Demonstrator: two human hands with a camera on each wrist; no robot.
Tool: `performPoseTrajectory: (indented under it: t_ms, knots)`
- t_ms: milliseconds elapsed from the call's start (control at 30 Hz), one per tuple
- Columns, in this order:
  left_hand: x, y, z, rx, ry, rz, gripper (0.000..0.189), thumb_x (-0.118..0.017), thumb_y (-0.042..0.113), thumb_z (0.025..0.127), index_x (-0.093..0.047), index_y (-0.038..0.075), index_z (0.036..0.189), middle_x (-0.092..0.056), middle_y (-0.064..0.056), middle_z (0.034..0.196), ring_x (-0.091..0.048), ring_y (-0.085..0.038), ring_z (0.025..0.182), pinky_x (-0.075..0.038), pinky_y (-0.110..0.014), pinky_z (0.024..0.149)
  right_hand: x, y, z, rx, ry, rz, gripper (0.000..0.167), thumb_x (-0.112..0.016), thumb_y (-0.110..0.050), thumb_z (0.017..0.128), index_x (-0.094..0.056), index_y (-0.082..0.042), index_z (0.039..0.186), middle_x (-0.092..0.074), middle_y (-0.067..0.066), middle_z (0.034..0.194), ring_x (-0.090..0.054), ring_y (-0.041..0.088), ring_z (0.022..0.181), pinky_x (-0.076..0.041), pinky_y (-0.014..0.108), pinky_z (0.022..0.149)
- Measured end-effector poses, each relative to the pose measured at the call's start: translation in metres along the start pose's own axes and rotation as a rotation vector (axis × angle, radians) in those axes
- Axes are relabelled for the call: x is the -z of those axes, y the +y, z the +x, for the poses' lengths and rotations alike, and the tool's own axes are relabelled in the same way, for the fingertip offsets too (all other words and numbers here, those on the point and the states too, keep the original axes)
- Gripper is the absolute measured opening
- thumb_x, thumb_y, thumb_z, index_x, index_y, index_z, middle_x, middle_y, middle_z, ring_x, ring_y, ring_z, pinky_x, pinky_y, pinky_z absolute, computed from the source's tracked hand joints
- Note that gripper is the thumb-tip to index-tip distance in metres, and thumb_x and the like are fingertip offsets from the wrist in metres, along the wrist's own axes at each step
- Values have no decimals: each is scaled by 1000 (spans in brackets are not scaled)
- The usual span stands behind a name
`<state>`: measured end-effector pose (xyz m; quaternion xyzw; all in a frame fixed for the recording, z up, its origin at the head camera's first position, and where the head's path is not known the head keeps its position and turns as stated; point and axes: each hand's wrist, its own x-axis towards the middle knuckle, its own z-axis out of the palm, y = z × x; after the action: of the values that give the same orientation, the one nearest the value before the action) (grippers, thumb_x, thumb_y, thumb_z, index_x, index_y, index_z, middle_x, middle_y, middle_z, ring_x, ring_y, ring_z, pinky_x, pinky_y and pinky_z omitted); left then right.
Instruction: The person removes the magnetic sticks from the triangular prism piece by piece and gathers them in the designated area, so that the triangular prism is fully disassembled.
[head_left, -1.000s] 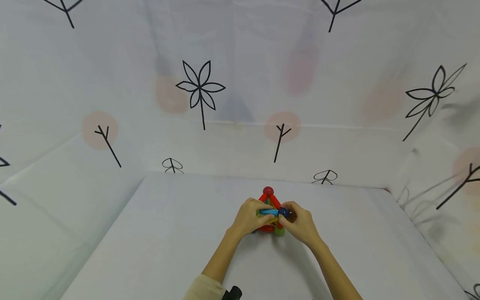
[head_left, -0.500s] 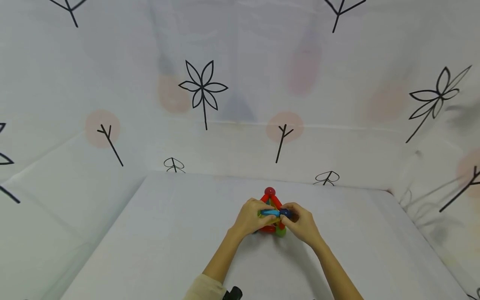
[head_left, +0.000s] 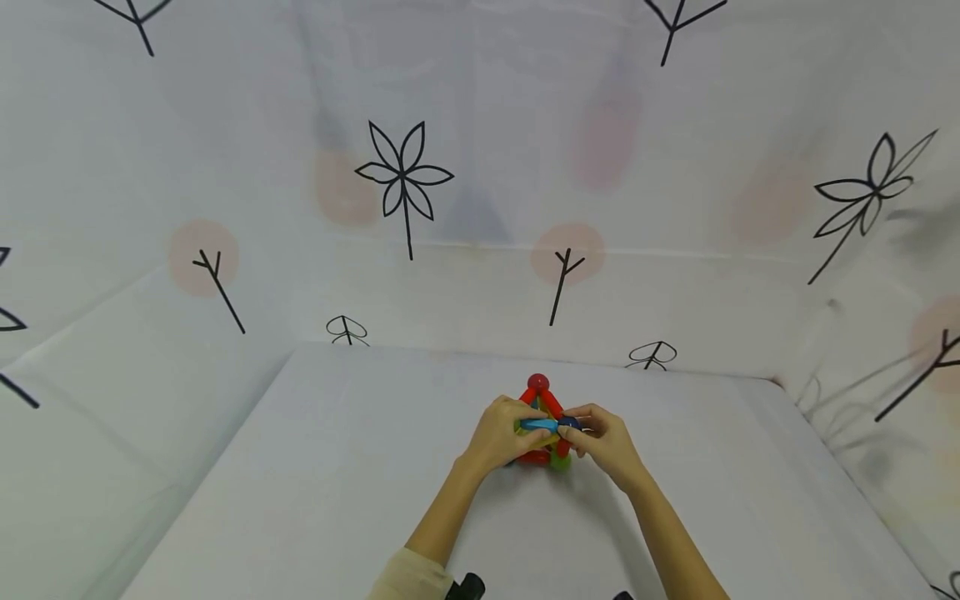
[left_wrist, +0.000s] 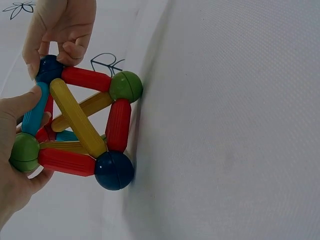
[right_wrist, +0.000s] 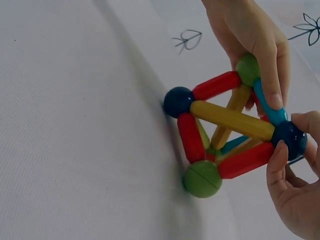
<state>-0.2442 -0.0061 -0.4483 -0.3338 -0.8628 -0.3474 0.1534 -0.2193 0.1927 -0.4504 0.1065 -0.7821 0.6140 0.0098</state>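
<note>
A frame of magnetic building sticks and balls (head_left: 536,457) stands on the white table. My left hand (head_left: 498,433) grips its upper light blue stick (left_wrist: 34,115), thumb along the near side. At the end of that stick is a dark blue ball (right_wrist: 289,140), pinched by my right hand (head_left: 609,447) between thumb and fingers. Red sticks (left_wrist: 66,162) and a diagonal yellow stick (left_wrist: 76,116) link green balls (right_wrist: 202,178) and other dark blue balls (left_wrist: 114,170). A red ball (head_left: 537,382) tops the far side. My hands hide part of the frame in the head view.
The white table (head_left: 360,500) runs back to a white cloth wall (head_left: 465,292) printed with black plant outlines and pale spots. Cloth also encloses the left and right sides. A black wrist device (head_left: 467,586) sits at my left sleeve.
My right thumb and fingers have shifted slightly on the dark blue ball. My left hand keeps its hold on the light blue stick, and the frame stays in place.
</note>
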Motion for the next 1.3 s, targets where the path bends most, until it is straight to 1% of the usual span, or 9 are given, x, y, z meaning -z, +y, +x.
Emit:
performPoseTrajectory:
  t_ms: [267,400,500,600,733,800,967,1167,1300]
  knots:
    - [0,-1,0,10,0,-11,20,-73,25,83,-75,10,95,-72,1,89,-57,-16,84,-45,-20,74,4,0,1,-21,-40,38,27,-63,-9,87,-56,6,109,-59,16,94,-63,30,74,-53,27,64]
    - [-1,-1,0,10,4,-19,21,-73,26,83,-75,10,96,-72,0,89,-57,-16,84,-45,-20,74,6,1,1,-45,-58,52,29,-61,-11,89,-55,6,112,-61,18,100,-63,25,76,-54,27,68]
    - [-1,-1,0,6,6,-20,21,-73,25,82,-75,9,96,-72,0,89,-57,-15,83,-45,-20,73,6,2,0,-75,-83,120,33,-58,-13,92,-50,8,116,-61,17,103,-62,20,77,-54,26,72]
    - [-1,0,-1,12,2,-23,21,-73,25,82,-75,9,96,-72,0,89,-56,-15,83,-45,-20,74,6,3,-2,-113,-116,246,35,-54,-12,95,-44,10,120,-60,13,103,-61,17,80,-53,25,76]
    - [-1,0,-1,20,0,-24,21,-72,26,83,-75,10,96,-72,0,89,-57,-15,85,-45,-21,75,4,4,-3,-136,-112,346,34,-53,-8,95,-40,11,120,-59,11,99,-59,16,81,-53,26,77]
    - [-1,0,-1,24,0,-20,20,-72,26,83,-75,10,96,-72,1,89,-57,-16,85,-45,-21,76,2,4,-2,-121,-89,307,34,-55,-9,94,-41,10,118,-59,11,98,-60,16,79,-54,25,75]
    - [-1,1,0,35,-6,-16,21,-72,26,83,-75,10,96,-72,1,90,-57,-16,86,-46,-21,76,-1,2,-1,-66,-6,139,31,-62,-9,89,-50,7,111,-57,14,96,-62,19,73,-54,25,68]
    - [-1,0,0,32,-1,-24,20,-73,25,83,-75,10,96,-72,1,90,-57,-16,86,-46,-21,77,-5,2,0,3,37,94,26,-64,0,85,-54,10,107,-56,13,92,-60,20,63,-51,23,59]
    - [0,-1,0,8,3,-20,21,-73,24,82,-75,9,97,-72,1,90,-58,-15,85,-46,-22,78,-6,1,1,11,59,59,25,-66,2,83,-56,9,105,-55,14,92,-56,19,57,-47,22,53]
